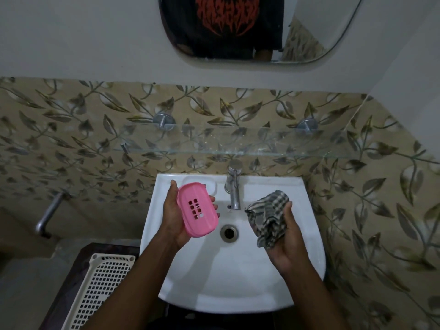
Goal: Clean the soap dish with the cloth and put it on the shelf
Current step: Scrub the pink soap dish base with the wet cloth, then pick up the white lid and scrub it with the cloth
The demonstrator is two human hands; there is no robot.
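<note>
Two hands hovered over the sink (238,282): your left hand (175,221) curled round the soap dish (197,210) near the back-left corner; your right hand (289,244) clutched the bunched cloth (269,217). Wiping well probably required a steady dish, cloth pressed into its slots.

No legible text, red jagged lettering on black shirt (221,22) reflected in mirror (307,36), reversed, unreadable

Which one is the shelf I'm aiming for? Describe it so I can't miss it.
Start at the white sink; on the leaf-patterned wall just above its tap runs a wide, flat shelf. It is clear glass on two round metal mounts, so the leaves show through it.
</note>
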